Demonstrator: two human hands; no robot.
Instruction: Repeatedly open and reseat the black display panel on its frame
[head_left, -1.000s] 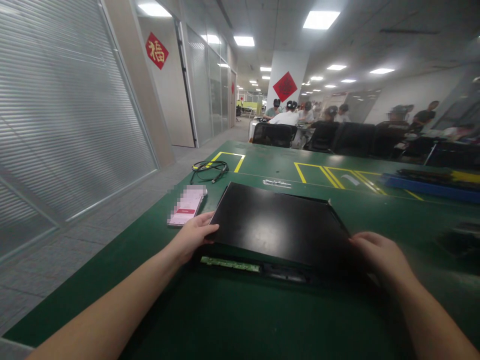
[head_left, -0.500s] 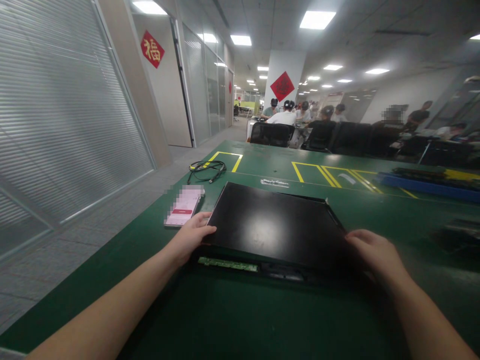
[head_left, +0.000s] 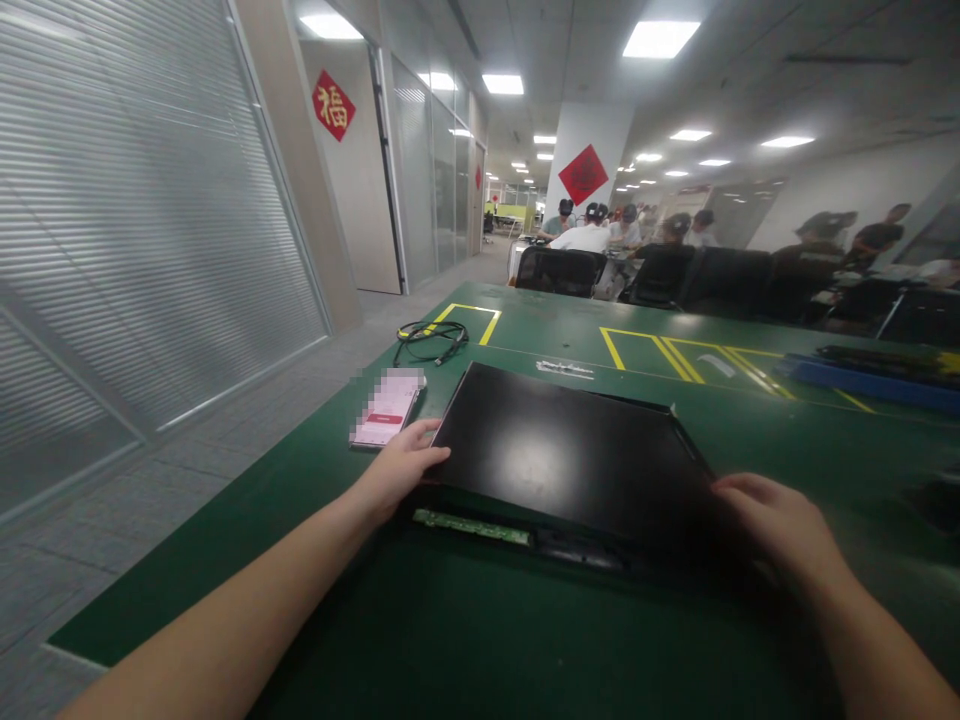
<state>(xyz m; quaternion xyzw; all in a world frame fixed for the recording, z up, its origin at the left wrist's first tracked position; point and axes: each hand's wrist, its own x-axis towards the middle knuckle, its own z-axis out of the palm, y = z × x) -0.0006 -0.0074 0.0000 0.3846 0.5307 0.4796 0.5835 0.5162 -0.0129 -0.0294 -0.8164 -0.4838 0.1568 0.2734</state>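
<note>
Black panel point(head_left: 555, 440) held, circuit strip point(head_left: 472, 527) uncovered along its near side.
Left hand point(head_left: 401, 466) and right hand point(head_left: 784, 515) clamp fingers on opposite edges.

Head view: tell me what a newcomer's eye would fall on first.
Probably the glossy black panel in the middle, with the left hand and right hand gripping its opposite sides. Next comes the green circuit strip along its near edge. Farther back, one red diamond hangs on the door at left, another on the pillar.

The gold character "福" reads on the red diamond sign point(head_left: 334, 106) on the door point(head_left: 366, 205).
</note>
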